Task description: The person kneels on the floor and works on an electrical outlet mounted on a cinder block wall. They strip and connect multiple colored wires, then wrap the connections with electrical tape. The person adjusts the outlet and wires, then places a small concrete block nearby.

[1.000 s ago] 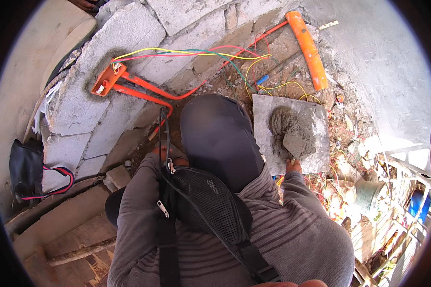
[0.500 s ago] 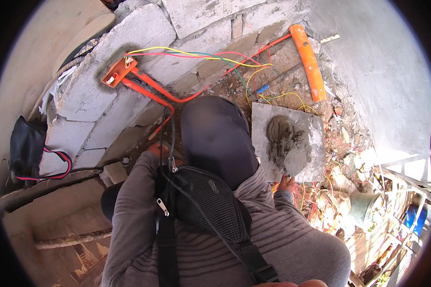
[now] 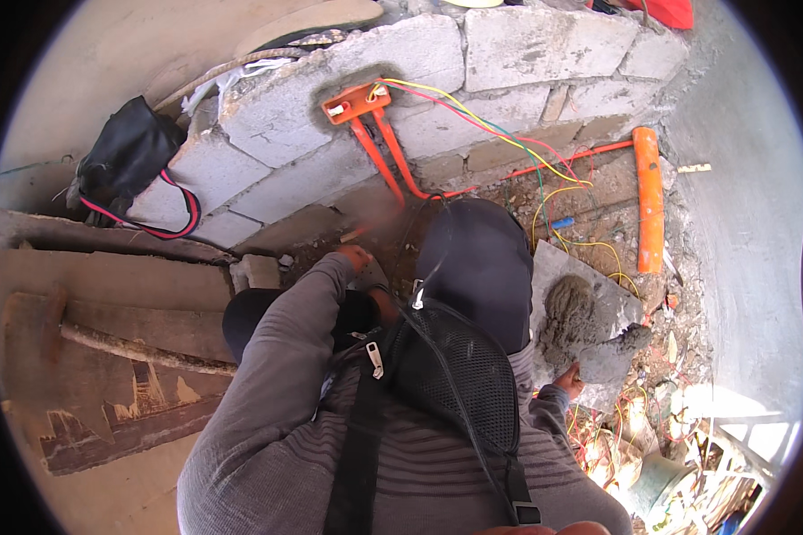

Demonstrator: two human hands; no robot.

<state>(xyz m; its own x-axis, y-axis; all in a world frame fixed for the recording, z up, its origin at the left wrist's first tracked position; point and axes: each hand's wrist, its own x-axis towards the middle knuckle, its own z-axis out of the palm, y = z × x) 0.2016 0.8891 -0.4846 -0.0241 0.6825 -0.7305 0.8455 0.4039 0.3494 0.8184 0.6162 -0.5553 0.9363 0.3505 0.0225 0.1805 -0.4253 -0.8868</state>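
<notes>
My right hand [image 3: 568,381] is closed round the handle of a trowel [image 3: 603,360], its grey blade coated with wet mortar. A clump of mortar [image 3: 633,337] sits at the blade's far edge. Beneath the trowel lies a flat grey board [image 3: 551,259] with a dark mortar heap [image 3: 569,308] on it. My left hand [image 3: 357,259] is low beside my grey clog [image 3: 370,275], near a short orange conduit end [image 3: 357,234]. Its fingers are too small and shaded to read. My dark-trousered knee [image 3: 473,267] stands between both hands.
A block wall [image 3: 330,165] holds an orange electrical box [image 3: 357,104] with conduits and coloured wires [image 3: 482,116]. An orange pipe [image 3: 649,201] lies by the right wall. At left are a black bag [image 3: 132,147] and a hammer [image 3: 143,350] on wooden boards. Loose wires and a bucket [image 3: 656,481] lie lower right.
The whole view has swung, shifting the scene rightward. My right hand has moved the trowel toward the board's edge, and a mortar clump now shows at its blade. My left hand stays low near my foot.
</notes>
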